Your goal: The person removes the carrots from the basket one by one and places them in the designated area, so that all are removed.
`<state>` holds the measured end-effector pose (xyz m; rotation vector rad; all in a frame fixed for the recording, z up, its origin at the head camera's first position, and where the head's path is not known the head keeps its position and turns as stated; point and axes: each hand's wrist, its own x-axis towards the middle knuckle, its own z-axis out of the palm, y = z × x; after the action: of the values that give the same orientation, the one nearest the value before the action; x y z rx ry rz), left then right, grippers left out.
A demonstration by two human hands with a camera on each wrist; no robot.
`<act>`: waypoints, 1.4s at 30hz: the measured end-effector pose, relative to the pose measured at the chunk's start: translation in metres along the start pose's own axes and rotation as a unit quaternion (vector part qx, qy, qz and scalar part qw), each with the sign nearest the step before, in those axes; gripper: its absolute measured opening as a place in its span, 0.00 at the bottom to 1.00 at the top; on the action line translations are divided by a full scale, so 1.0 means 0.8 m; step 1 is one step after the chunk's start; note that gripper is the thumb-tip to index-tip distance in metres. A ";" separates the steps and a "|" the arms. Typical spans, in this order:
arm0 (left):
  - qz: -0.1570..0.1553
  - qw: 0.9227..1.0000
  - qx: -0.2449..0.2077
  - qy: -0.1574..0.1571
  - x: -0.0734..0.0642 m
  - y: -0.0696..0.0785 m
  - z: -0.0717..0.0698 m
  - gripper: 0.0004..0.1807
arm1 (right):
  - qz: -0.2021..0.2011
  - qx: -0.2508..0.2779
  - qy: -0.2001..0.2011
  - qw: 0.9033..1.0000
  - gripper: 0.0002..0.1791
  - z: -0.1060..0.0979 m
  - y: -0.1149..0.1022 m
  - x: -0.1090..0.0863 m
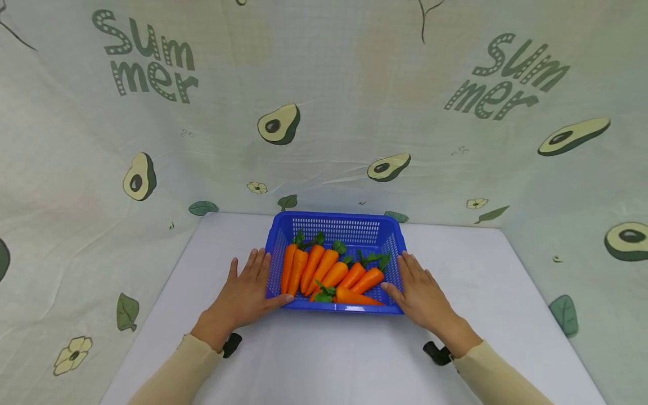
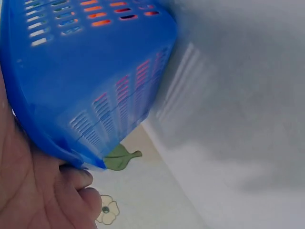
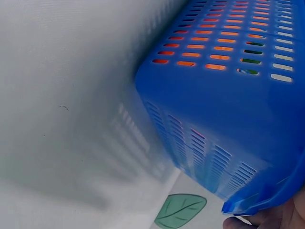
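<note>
A blue plastic basket [image 1: 334, 307] with slotted walls sits on the white-covered table. Several orange carrots [image 1: 314, 261] with green leafy tops lie inside it. My left hand [image 1: 248, 292] is at the basket's left side, fingers straight along the outside and thumb across the front left corner of the rim. On the opposite side, my right hand [image 1: 420, 295] lies against the rim with straight fingers, its thumb over the front right corner. Both wrist views show the slotted outer walls from low down, with fingertips near the rim; most of each hand is cut off there.
White cloth [image 1: 329, 360] covers the table in front of the basket and to both sides. Behind stands a pale curtain [image 1: 329, 140] printed with avocados, leaves and lettering. A black wrist strap [image 1: 437, 353] shows at the right sleeve.
</note>
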<state>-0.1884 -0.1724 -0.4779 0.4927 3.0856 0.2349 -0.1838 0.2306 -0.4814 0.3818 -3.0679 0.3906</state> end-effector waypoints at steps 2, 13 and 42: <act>0.006 1.000 0.009 -0.003 -0.002 -0.002 -0.001 0.65 | -0.002 -0.001 0.002 1.000 0.49 0.001 -0.001 -0.001; 0.024 0.999 0.018 -0.017 -0.006 -0.012 -0.003 0.66 | -0.003 -0.004 0.004 1.000 0.49 0.003 -0.004 -0.003; 0.019 0.999 0.004 -0.036 -0.001 -0.007 0.000 0.67 | -0.142 0.185 -0.320 0.918 0.36 -0.052 -0.058 0.110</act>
<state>-0.1896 -0.1781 -0.4784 0.5469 3.0102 0.1995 -0.2584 0.1768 -0.4250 1.1679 -3.4353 1.0161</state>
